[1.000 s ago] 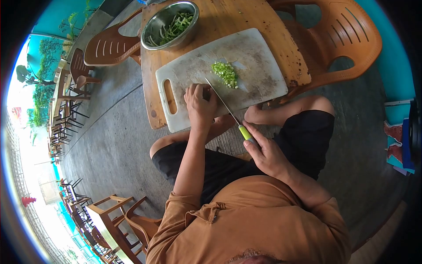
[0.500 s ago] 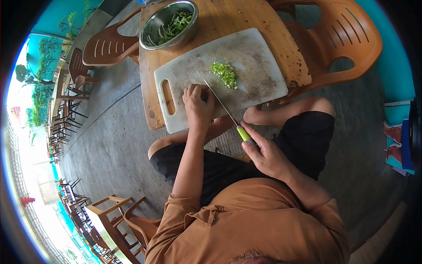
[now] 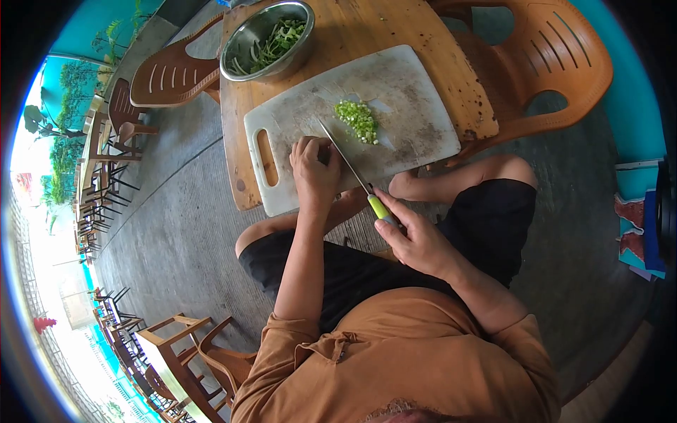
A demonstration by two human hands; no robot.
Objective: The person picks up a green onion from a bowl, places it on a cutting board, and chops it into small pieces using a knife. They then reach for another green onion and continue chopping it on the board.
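Observation:
My right hand is wrapped round the green and grey handle of a kitchen knife. Its blade slants up and left over the near edge of a white cutting board, right beside my left hand. The left hand rests on the board with its fingers curled and closed; whatever is under or inside them is hidden. A small heap of chopped green onion lies on the board to the right of the blade tip.
A metal bowl with sliced greens stands behind the board on the wooden table. Brown plastic chairs flank the table on both sides. My bent legs are close under the near edge.
The knife and my right hand have shifted slightly left and up, bringing the blade closer to my left hand. The left hand has barely moved. The view has drifted a little.

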